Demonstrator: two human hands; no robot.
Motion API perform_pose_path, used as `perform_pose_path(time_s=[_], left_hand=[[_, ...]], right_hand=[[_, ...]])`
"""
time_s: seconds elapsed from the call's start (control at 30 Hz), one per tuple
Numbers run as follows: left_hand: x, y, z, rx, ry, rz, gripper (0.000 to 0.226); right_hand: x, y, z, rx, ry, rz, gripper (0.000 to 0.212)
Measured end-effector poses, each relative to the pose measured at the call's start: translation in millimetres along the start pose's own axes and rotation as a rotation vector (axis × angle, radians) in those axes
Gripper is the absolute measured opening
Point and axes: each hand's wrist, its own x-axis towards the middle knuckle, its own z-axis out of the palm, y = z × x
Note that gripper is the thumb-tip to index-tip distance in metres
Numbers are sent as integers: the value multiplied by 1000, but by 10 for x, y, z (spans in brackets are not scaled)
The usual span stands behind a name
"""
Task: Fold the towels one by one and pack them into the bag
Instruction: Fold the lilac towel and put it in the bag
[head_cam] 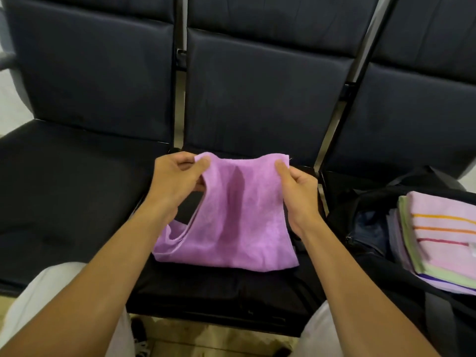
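purple towel [231,217] mid-fold, top corners pinched by l hand [177,176] & r hand [296,191]; folded stack [443,240] already in bag [360,215] at right.

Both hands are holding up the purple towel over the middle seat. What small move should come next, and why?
Probably lower the top edge forward onto the seat to close the fold. The left hand and right hand pinch the purple towel by its upper corners, while its lower part already lies on the seat.

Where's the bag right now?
In the head view, the black bag sits open on the right-hand seat, right of the purple towel held up by both hands, with a stack of folded towels in it.
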Motion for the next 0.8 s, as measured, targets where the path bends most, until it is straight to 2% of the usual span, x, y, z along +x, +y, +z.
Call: perform_pose_path(time_s=[0.17, 0.33, 0.57, 0.7, 0.8], left_hand=[[-7, -54, 215, 45, -113, 44, 9], [40, -161, 297, 174, -161, 166, 11], [39, -179, 321, 173, -170, 166, 8], [29, -153, 322, 207, -212, 196, 21], [4, -129, 331, 193, -282, 186, 30]], right_hand=[[-70, 42, 202, -181, -93, -199, 53], [-187, 48, 341, -322, -167, -358, 42], [-160, 117, 367, -440, -204, -469, 30], [-174, 112, 355, -462, -281, -480, 22], [-148, 116, 346, -489, -249, -449, 24]])
